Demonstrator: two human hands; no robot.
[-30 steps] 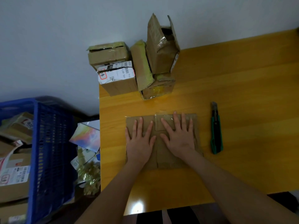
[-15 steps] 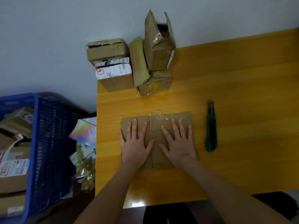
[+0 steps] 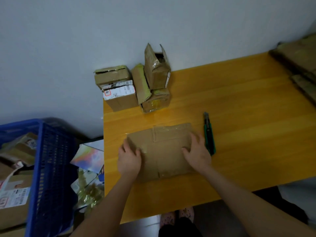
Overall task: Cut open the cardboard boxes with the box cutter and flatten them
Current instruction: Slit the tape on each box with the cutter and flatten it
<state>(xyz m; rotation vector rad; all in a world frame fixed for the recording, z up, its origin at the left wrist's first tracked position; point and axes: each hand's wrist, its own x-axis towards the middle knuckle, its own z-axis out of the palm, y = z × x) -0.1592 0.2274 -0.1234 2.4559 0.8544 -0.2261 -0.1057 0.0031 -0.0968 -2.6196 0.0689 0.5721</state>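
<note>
I am seeing left hand and right hand curling round the flattened box by its edges, fingertips hidden; box cutter lying beside the right fingers; blue crate, cut off, holding parcels.

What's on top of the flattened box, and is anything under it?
The left hand and right hand grip the flattened box by its side edges, thumbs on top; clear tape crosses it. The table shows around it; directly underneath is covered.

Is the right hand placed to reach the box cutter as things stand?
Probably yes: the box cutter lies on bare table just right of the right hand, nothing between them. The hand grips the flattened box and must let go first.
</note>
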